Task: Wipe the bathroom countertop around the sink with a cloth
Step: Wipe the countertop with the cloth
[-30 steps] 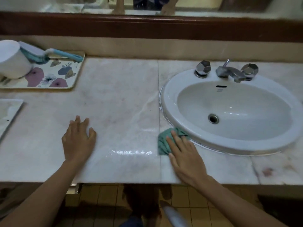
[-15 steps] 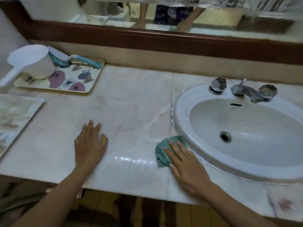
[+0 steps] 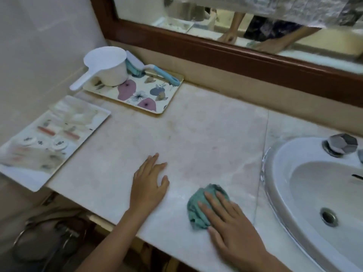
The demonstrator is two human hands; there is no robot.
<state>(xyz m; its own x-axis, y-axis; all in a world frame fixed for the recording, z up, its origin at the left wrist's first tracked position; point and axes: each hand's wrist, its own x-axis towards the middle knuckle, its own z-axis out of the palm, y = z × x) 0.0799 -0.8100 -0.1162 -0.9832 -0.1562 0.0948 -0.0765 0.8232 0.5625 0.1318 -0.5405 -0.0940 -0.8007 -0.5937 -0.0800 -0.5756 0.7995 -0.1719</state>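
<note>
A crumpled green cloth (image 3: 196,212) is pressed against the worktop (image 3: 196,134) by the right hand (image 3: 233,230), near the front edge and a little way left of the sink (image 3: 275,173). The fingers (image 3: 213,204) are laid straight and slightly spread over the cloth. Nothing is gripped or pinched, and the cloth is held down by pressure alone. The left hand (image 3: 147,185) is rested palm down on the bare stone further left, with straight fingers and nothing held, apparently as a brace.

The bunched cloth is seen to run from front to back, roughly in line with the right fingers, with most of its bulk showing left of and beyond the fingertips. It is covered by the right hand only, while the left lies near but apart. The sink rim is set to the right of the cloth, parted from it by a strip of worktop crossed by a seam.

The wipe is judged to be under way along the front. The broad stretch toward the back wall looks dull and faintly stained, so a push away from the body, led by the cloth's far end, is the stroke most likely called for.

A flowered tray (image 3: 170,93) carrying a scoop (image 3: 107,66) and a brush (image 3: 159,72) is stood at the back left, and a white tray (image 3: 29,179) at the left end; both would have to be skirted
</note>
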